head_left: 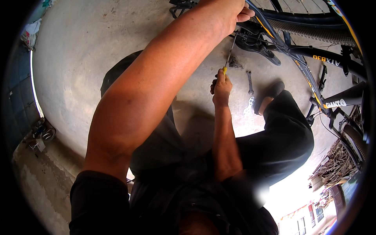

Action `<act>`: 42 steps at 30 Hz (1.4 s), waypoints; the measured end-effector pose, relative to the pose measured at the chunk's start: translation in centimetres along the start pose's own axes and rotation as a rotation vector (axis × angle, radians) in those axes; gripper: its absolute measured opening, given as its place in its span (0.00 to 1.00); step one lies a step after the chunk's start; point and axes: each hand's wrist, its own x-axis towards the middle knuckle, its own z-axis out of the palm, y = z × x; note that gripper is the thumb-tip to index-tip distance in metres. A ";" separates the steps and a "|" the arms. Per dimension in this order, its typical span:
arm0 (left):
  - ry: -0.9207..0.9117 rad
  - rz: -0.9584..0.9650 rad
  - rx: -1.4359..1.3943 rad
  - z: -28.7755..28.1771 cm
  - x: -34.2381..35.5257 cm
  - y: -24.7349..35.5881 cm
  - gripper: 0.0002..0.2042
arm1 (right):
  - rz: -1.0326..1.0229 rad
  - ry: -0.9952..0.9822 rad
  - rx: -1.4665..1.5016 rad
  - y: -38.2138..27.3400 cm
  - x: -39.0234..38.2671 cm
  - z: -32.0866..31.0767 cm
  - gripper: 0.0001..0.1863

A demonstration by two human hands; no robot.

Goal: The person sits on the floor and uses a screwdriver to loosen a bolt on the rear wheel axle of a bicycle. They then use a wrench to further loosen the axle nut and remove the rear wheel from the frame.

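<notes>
At the top edge, my left hand (239, 12) is partly cut off, its fingers curled closed against a dark tube of the bicycle frame (263, 22). My left forearm crosses most of the picture on its way there. Lower down, my right hand (222, 89) is wrapped round the yellow handle of a screwdriver (230, 56). Its thin metal shaft points up to the crank and pedal area (254, 45), where the tip meets dark parts; exact contact cannot be made out. The bicycle is black with orange and white markings.
On the concrete floor, a wrench (250, 82) lies beside a flat silver multi-hole spanner (249, 105), close to my shoe (274, 91). A wheel (313, 29) spans the upper right. Bundled sticks (333, 164) are heaped at the right; shoes (44, 131) sit at the far left.
</notes>
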 end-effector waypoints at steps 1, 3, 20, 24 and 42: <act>-0.001 0.000 0.002 0.0 -0.1 0.0 0.12 | -0.086 0.085 -0.128 0.3 0.2 0.0 0.23; -0.002 0.002 0.005 -0.1 -0.3 0.1 0.12 | -0.187 0.289 -0.400 0.8 0.6 0.3 0.24; -0.066 0.054 -0.016 -0.3 -0.7 -0.2 0.13 | -0.328 0.183 -0.300 2.9 1.5 -0.3 0.18; -0.047 0.013 -0.005 -0.1 -0.4 0.0 0.13 | -0.054 -0.040 -0.043 1.0 0.5 -0.7 0.12; -0.057 0.007 -0.010 -0.2 -0.3 0.1 0.13 | 0.289 -0.460 0.628 -1.1 -0.7 -1.2 0.27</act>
